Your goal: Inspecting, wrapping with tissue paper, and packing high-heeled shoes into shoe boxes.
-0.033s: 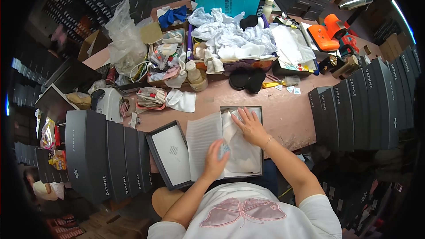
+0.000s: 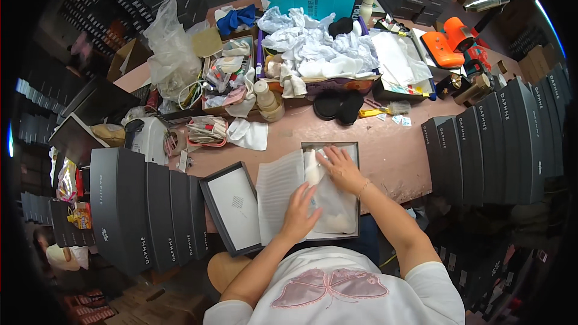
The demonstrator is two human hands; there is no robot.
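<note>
In front of me an open dark box point(image 2: 358, 216) holds pale wrapped contents. A sheet of thin, striped white wrapping paper point(image 2: 278, 183) folds out over its left side. Near the top of the box a whitish item point(image 2: 312, 171) shows between the paper layers; its kind is unclear. My right hand point(image 2: 342, 171) lies flat on the upper right of the contents, fingers spread. Lower down, my left hand point(image 2: 300, 212) rests on the paper near the middle of the box, its fingers stretched out. Tilted against the box's left side is a dark lid point(image 2: 235, 201) with a white inside.
Rows of dark boxes stand on the left point(image 2: 120, 204) and right point(image 2: 512, 144). Behind are a bin of crumpled white cloths point(image 2: 319, 48), a pump bottle point(image 2: 265, 96), a black padded item point(image 2: 337, 107), a yellow-handled brush point(image 2: 373, 112) and an orange device point(image 2: 442, 51).
My left hand has shifted slightly right and up, further over the contents, with its fingers reaching toward the whitish item. The right hand stays nearly in place.
</note>
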